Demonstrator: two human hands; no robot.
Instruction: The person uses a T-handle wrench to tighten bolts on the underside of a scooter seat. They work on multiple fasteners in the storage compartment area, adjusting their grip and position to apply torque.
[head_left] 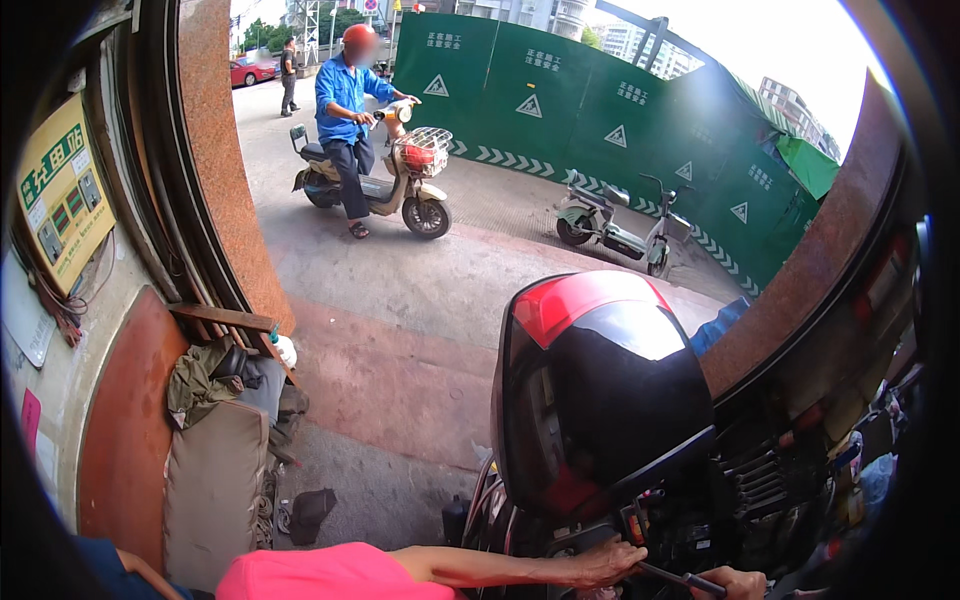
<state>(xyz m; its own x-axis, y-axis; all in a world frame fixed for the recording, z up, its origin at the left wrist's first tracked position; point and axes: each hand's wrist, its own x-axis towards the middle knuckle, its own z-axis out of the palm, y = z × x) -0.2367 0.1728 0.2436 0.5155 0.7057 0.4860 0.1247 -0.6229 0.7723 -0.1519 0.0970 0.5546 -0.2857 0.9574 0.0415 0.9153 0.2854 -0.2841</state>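
Observation:
At the lower edge my left hand (605, 562), its arm reaching out of a pink sleeve (320, 573), has its fingers closed around one end of a dark rod-shaped tool (672, 575). My right hand (735, 583), cut by the lower edge, is closed around the tool's other end. The tool's exact kind does not show. Just beyond both hands stands a large glossy black tail box (610, 410) with a red panel, mounted on a scooter of which only dark parts show.
Several wrenches (755, 480) lie right of the tail box. Leftward are a padded bench (212, 490) and a cap (312, 515) on the ground. Another person's dark sleeve (105, 565) shows lower left. Outside, a person (350, 105) in a red helmet straddles a scooter; a parked scooter (615, 225) stands by a green fence (570, 95).

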